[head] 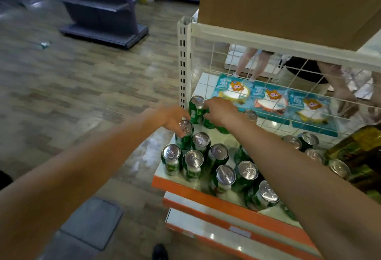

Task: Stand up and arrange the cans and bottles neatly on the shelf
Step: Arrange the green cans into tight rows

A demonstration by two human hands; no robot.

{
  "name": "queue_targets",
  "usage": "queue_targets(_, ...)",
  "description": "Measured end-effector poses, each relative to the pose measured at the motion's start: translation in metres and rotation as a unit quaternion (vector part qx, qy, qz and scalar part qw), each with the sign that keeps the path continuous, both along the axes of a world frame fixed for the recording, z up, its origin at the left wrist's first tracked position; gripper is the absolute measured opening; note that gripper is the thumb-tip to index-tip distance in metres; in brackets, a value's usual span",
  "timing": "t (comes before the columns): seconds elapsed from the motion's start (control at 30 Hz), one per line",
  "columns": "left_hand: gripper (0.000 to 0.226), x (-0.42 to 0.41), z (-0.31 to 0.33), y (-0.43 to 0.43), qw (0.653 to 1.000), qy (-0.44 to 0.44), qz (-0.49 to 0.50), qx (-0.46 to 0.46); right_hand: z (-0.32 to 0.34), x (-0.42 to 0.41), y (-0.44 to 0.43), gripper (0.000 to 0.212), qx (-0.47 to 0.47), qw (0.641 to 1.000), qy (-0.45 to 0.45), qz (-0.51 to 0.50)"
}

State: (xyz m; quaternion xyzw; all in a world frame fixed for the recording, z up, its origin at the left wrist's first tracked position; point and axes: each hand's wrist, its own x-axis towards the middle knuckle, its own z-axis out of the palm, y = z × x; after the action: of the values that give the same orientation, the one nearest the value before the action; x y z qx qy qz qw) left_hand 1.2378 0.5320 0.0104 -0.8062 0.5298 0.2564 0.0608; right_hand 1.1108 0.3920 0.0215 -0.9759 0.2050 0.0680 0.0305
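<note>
Both my arms (61, 187) reach over the upright green cans (193, 164) on the orange-edged shelf (206, 196), left hand (171, 119) wrapped round a rear can (184, 136), right hand (221, 111) gripping a second can (208, 124) just beside it.

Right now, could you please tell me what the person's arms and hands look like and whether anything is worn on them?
The left forearm and right forearm are bare, with no sleeve in view. Neither the left hand nor the right hand shows a glove, watch, bracelet or ring, though the left hand is blurred, so a thin ring could go unseen.
</note>
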Motion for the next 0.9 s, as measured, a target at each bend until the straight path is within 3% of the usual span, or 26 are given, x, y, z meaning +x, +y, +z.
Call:
queue_targets(0.17, 0.064, -0.012, -0.009, 0.001, 0.998, -0.021, 0.005, -0.060, -0.008, -0.006, 0.012, 0.027, 0.036, 0.999, 0.013, -0.007)
queue_targets(0.37, 0.042, 0.001, -0.003, -0.011, 0.995, -0.006, 0.041, -0.086, -0.013, -0.010, 0.012, 0.035, 0.065, 0.997, 0.018, -0.035)
queue_targets(0.5, 0.041, 0.011, 0.005, -0.027, 0.985, -0.024, 0.105, -0.132, -0.013, -0.003, 0.010, 0.038, 0.091, 0.995, -0.006, -0.050)
queue_targets(0.63, 0.043, 0.006, 0.004, -0.047, 0.984, -0.078, 0.118, -0.108, -0.017, 0.001, 0.004, 0.035, 0.098, 0.993, 0.014, -0.066)
queue_targets(0.9, 0.048, -0.001, -0.010, -0.063, 0.977, -0.069, 0.172, -0.103, -0.034, 0.010, -0.002, 0.035, 0.149, 0.985, 0.009, -0.085)
